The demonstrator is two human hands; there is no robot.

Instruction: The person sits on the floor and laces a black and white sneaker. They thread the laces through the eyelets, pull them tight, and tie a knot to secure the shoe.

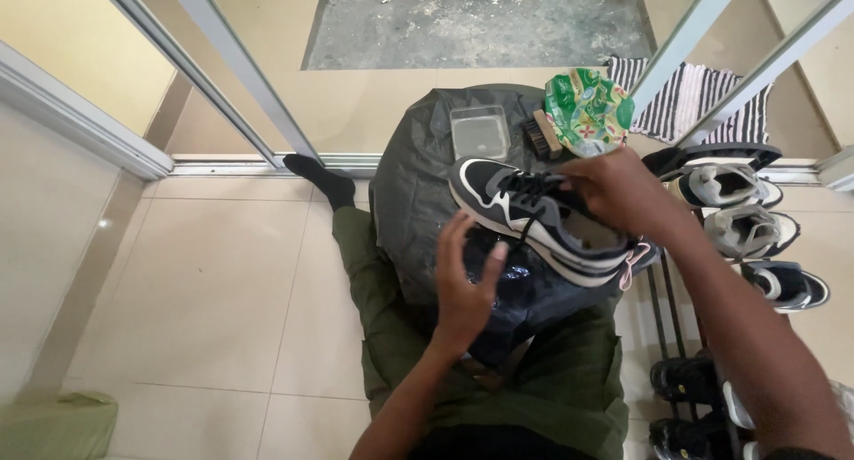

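Seen from your own head looking down, you are sitting on a pale tiled floor with a black plastic sheet spread over your lap and out toward a sliding glass door. Your right hand is closed around a black, grey and white sneaker, gripping it at the collar and upper laces, so the toe points away from the grip to your left and the white sole faces down toward your lap. Your left hand is open, fingers spread and slightly curled, holding nothing; it hovers just below the toe end of the sneaker, close to the sole but, as far as can be told, not touching it. Beyond the grip, on the far edge of the sheet, lie a clear plastic tub, a small wooden brush and a green patterned packet. To the right of your grip, several more shoes sit on a shoe rack, with a striped cloth behind them. To handle the sneaker well, it seems wise to bring the open hand up under the toe so both ends are supported, keep the shoe over the sheet, and hold the collar firmly without crushing it
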